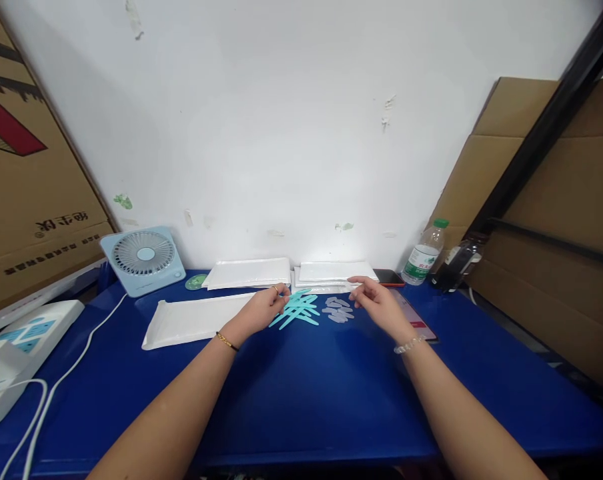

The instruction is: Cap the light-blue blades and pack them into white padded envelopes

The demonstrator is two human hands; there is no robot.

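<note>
Blue surface (306, 407): left hand (266, 308) at teal sticks (301, 311), grip unclear; right hand (374, 300), fingers parted, near grey pieces (338, 311). Likely picking; next, fine pinching.

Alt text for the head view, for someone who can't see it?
The left hand is at piled teal sticks, the right hand near small gray pieces, on a blue table. White padded envelopes lie behind.

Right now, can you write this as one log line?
left hand: at teal sticks | right hand: near grey pieces | blue fan: left of white packets
</note>
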